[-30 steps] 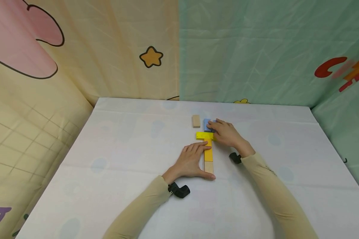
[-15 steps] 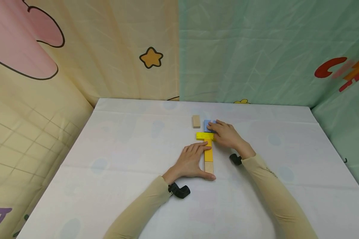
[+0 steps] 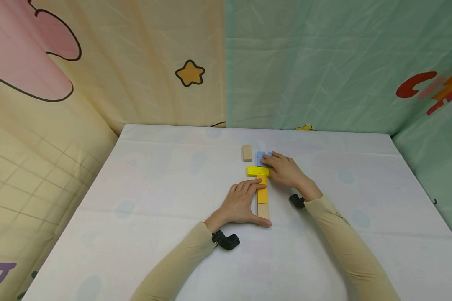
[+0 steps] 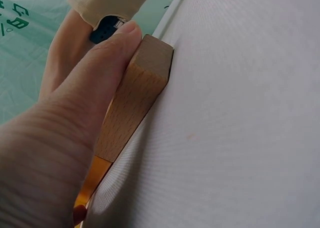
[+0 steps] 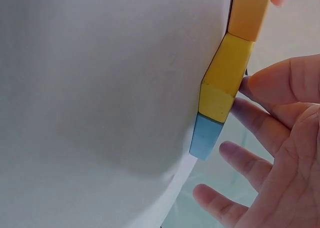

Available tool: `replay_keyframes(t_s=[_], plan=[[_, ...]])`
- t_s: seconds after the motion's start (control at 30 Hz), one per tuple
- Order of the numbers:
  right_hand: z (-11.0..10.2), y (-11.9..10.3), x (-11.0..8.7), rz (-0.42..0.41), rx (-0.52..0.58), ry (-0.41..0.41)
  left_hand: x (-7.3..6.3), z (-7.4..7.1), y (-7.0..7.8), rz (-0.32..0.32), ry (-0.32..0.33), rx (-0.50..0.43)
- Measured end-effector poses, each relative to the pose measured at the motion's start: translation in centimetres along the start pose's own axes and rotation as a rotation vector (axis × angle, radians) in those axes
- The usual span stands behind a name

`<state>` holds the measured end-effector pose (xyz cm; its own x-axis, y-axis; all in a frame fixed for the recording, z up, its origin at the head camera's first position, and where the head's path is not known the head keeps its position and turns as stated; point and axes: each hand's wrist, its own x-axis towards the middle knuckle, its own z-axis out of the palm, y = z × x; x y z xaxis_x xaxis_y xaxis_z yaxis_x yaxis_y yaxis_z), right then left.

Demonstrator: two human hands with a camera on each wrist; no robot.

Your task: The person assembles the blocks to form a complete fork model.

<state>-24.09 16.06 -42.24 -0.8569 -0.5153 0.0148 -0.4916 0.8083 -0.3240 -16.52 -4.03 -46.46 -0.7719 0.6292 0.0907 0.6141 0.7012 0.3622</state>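
Observation:
Flat on the table, an orange block (image 3: 262, 196) and a wooden block (image 3: 263, 209) lie end to end. A yellow block (image 3: 254, 171) crosses their far end, with blue blocks (image 3: 260, 156) behind it. My left hand (image 3: 240, 205) rests along this row, fingertips on the orange block and thumb at the wooden block's near end. In the left wrist view that thumb lies along the wooden block (image 4: 132, 105). My right hand (image 3: 285, 170), fingers spread, touches the yellow and blue blocks and partly hides them. The right wrist view shows the yellow block (image 5: 220, 83) against a blue block (image 5: 206, 137).
A single wooden block (image 3: 247, 153) lies apart, left of the blue blocks. The table (image 3: 143, 184) has a white cloth. Printed curtains (image 3: 309, 62) hang behind its far edge. Each wrist wears a black device (image 3: 226, 240).
Both hands stay in nearly the same place. The blue blocks sit very slightly nearer the yellow block than a second ago. The lone wooden block has not moved.

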Motion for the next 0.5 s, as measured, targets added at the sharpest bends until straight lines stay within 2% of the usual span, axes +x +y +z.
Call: replay_keyframes(t_s=[0.5], plan=[[0.08,0.12,0.0,-0.004,0.031,-0.015,-0.03,0.21,-0.13,0.007,0.017,0.001]])
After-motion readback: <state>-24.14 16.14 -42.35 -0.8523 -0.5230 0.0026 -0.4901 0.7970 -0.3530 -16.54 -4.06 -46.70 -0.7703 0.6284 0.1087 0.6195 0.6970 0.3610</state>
